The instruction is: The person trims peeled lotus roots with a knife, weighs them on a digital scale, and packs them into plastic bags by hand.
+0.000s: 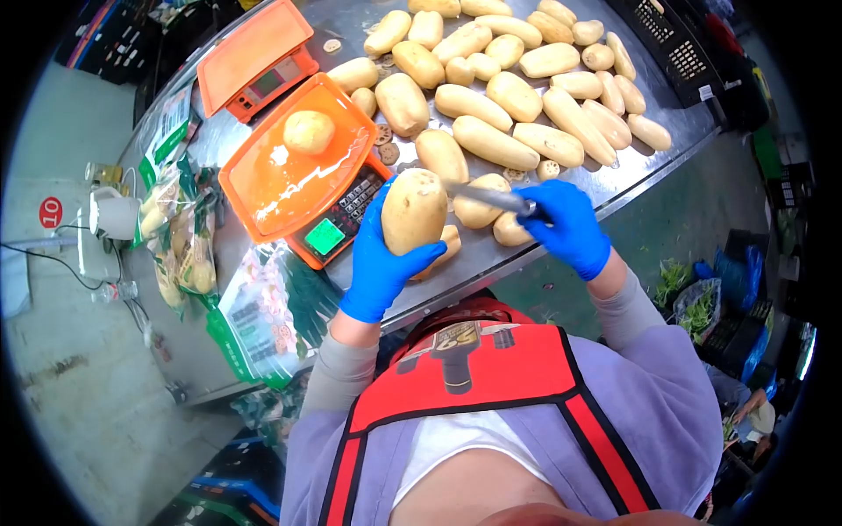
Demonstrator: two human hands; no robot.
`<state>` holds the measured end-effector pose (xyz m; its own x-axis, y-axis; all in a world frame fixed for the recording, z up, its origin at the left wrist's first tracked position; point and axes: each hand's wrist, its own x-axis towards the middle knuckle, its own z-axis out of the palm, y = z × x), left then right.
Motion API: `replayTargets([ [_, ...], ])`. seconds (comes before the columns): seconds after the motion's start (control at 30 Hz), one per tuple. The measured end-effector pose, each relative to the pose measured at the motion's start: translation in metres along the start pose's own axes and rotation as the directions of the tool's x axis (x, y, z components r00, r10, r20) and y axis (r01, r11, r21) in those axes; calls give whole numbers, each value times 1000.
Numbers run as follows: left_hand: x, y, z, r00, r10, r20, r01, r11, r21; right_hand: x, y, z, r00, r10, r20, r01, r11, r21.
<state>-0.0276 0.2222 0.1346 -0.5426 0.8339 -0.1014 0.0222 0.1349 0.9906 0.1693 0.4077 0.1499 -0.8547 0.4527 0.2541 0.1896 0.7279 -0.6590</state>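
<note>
My left hand (pixel 375 267), in a blue glove, is wrapped around a thick pale lotus root (pixel 413 215) and holds it upright near the table's front edge. My right hand (pixel 568 230), also gloved in blue, grips a knife (pixel 491 196). The blade points left and its tip reaches the upper right side of that lotus root; whether it touches cannot be made out. Just left of my left hand stands an orange scale (pixel 250 188) with a lit green display, and a short lotus root piece (pixel 309 132) lies on its pan. Several lotus roots (pixel 495 140) lie beyond both hands.
A second orange scale (pixel 256 54) stands farther back. Cut slices (pixel 388 153) lie beside the near scale. Printed plastic bags (pixel 263 307) lie at the table's left, with filled bags (pixel 189 237) behind. A black crate (pixel 671 48) sits at the far right corner.
</note>
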Motion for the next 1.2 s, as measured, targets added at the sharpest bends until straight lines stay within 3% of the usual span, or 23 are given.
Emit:
replayTargets([
  [0.03,0,0,1,999,37,-7,-36,998,46,8,-12,4,1000,3,-2,-3,1000,2],
  [0.1,0,7,2,999,50,-1,-50,998,31,21,-30,8,970,-237,47,240,968,-73],
  [0.27,0,8,1,995,103,3,-103,991,90,32,-41,16,959,-264,100,277,948,-159],
  [0.33,-2,13,1,994,105,-24,-96,968,233,32,-40,19,957,-272,98,285,943,-173],
  [0.63,-7,10,1,996,72,-52,-55,961,269,30,-30,18,961,-217,172,259,925,-278],
  [0.7,-10,12,-1,992,125,-2,-123,976,181,28,17,22,983,-126,137,163,939,-305],
  [0.73,-13,14,-2,982,184,34,-187,979,86,29,52,13,997,59,58,-45,976,-214],
  [0.77,-18,20,-2,982,179,54,-180,983,33,26,78,4,987,139,-80,-158,918,-362],
  [0.8,-15,24,1,982,184,42,-185,982,30,21,96,-9,955,248,-162,-284,922,-264],
  [0.83,-14,28,1,978,205,34,-205,979,17,16,105,-21,930,296,-217,-353,883,-309],
  [0.87,-15,30,1,973,228,34,-228,974,5,7,103,-28,907,290,-304,-375,887,-271],
  [0.93,-8,20,-3,966,256,27,-257,961,98,-17,115,-31,917,255,-307,-345,894,-286],
  [0.97,-7,21,-4,973,229,32,-230,972,40,-31,127,-32,918,256,-304,-345,893,-290],
  [1.03,-6,22,-6,986,160,43,-158,986,-44,-58,157,-32,986,159,-44,-162,889,-428],
  [1.07,-4,20,-7,986,159,40,-158,987,-38,-69,172,-33,987,155,-44,-159,892,-423],
  [1.13,0,14,-10,985,172,11,-172,982,81,-87,194,-38,984,165,68,-97,815,-571],
  [1.17,1,14,-13,986,167,2,-166,982,91,-93,201,-38,985,158,74,-90,823,-561],
  [1.2,2,14,-18,980,169,-101,-153,977,150,-95,204,-38,987,151,59,-91,818,-569],
])
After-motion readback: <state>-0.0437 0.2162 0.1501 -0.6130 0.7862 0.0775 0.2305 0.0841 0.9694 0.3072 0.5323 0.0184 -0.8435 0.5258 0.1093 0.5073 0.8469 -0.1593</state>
